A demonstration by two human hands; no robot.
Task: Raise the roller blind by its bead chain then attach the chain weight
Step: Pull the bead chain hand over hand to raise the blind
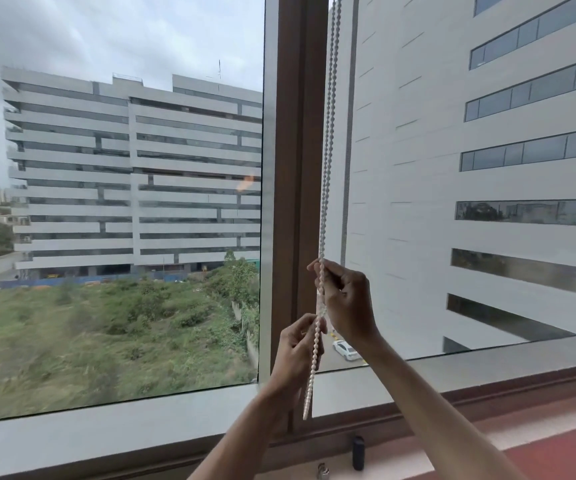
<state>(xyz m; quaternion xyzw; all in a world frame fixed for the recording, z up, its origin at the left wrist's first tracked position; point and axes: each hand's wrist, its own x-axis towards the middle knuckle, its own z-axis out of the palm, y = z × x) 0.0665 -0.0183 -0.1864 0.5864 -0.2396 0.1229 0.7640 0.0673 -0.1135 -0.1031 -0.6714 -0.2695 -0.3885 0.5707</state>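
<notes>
Bead chain (328,133) hangs as a doubled white strand in front of the brown window post (293,168), its loop end dangling free just above the lower frame. Right hand (347,299) high on the chain, grip pinching the strand between fingertips and thumb. Left hand (297,348) below it, grip curled round the same strand, the tail running down past the palm. Both forearms cross the lower frame and partly hide the post's foot. On the sill (539,455) below: a small black cylinder (358,452) standing upright, and just left of it a small metallic piece (323,472), cut by the frame edge, too small to identify. Through the glass: grey office blocks, scrub ground, a white car (346,350).
</notes>
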